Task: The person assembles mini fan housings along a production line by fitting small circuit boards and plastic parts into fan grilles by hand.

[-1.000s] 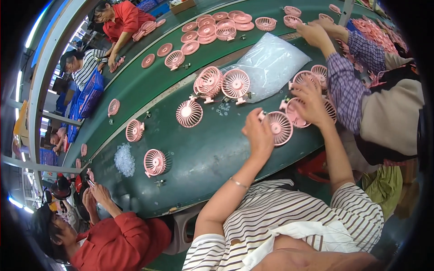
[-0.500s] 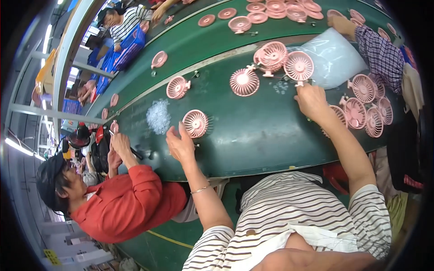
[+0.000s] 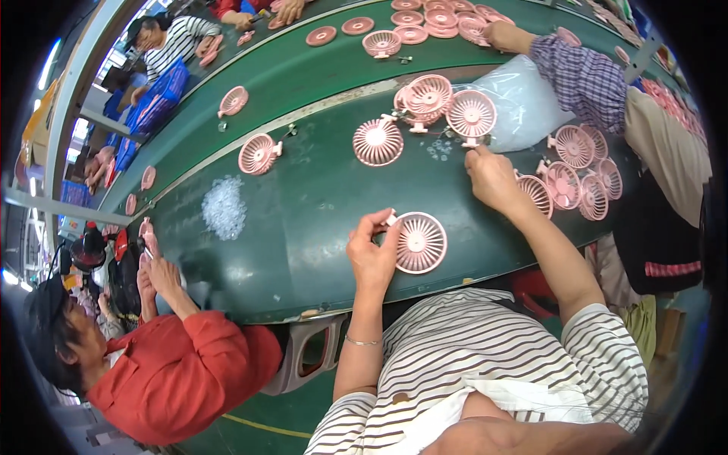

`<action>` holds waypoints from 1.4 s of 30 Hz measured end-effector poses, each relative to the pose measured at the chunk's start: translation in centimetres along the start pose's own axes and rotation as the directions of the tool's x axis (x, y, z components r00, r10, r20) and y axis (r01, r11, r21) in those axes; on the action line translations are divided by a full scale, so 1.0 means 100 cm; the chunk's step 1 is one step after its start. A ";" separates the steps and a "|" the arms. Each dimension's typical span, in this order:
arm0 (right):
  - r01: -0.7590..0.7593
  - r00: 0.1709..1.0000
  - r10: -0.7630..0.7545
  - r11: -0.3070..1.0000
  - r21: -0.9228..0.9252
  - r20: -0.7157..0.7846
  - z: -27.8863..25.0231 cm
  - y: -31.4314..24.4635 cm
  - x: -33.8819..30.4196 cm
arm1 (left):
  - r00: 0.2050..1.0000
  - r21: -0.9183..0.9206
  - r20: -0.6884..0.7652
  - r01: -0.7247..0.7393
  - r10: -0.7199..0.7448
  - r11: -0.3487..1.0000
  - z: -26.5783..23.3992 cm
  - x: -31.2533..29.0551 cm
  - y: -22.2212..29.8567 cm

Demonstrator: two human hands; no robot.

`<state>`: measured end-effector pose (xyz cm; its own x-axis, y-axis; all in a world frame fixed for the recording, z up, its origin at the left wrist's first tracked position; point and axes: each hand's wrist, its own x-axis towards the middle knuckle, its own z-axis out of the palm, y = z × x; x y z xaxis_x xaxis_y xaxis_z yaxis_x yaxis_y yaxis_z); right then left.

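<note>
My left hand (image 3: 373, 254) pinches the short neck of a round pink fan housing (image 3: 422, 243), its ribbed bowl facing up near the front of the green work surface. My right hand (image 3: 497, 182) is closed at the fingertips, right beside the stem of another pink fan housing (image 3: 472, 115); whatever the fingertips hold is hidden. Small clear pieces (image 3: 440, 149) lie scattered just left of that hand. Behind them is a stack of pink housings (image 3: 426, 97), with a single ribbed housing (image 3: 378, 142) to its left.
Several pink fan parts (image 3: 578, 182) cluster at the right. A clear plastic bag (image 3: 523, 102) sits behind them, near a co-worker's checked sleeve (image 3: 580, 76). A pile of clear pieces (image 3: 224, 208) lies at left. A co-worker in red (image 3: 182, 371) works there. Pink discs (image 3: 440, 19) rest on the far belt (image 3: 303, 68).
My left hand has closed on the pink housing and brought it right and nearer to me. My right hand stays by the other housing's stem. The whole view has shifted somewhat.
</note>
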<state>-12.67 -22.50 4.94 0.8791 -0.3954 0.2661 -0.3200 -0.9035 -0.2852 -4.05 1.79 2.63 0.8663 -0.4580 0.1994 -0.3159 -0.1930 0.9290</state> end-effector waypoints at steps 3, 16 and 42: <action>-0.108 0.994 0.101 0.926 0.361 0.037 -0.013 -0.015 -0.010 | 0.996 -0.176 0.084 0.025 -0.010 0.984 0.013 -0.008 0.013; -0.271 0.946 0.273 0.376 0.886 0.174 0.006 -0.072 -0.054 | 1.000 -0.346 -0.012 -0.006 0.002 0.938 0.049 -0.026 0.017; 0.163 0.914 0.279 0.414 0.896 -0.295 -0.062 -0.057 -0.076 | 0.999 -0.460 0.019 0.036 -0.030 0.887 0.067 -0.006 0.032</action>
<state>-19.72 -15.41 10.22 0.6099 -0.6620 0.4356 0.3273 -0.2903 -0.8993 -8.19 -4.38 3.42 0.8678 -0.4687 0.1649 -0.0713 0.2110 0.9749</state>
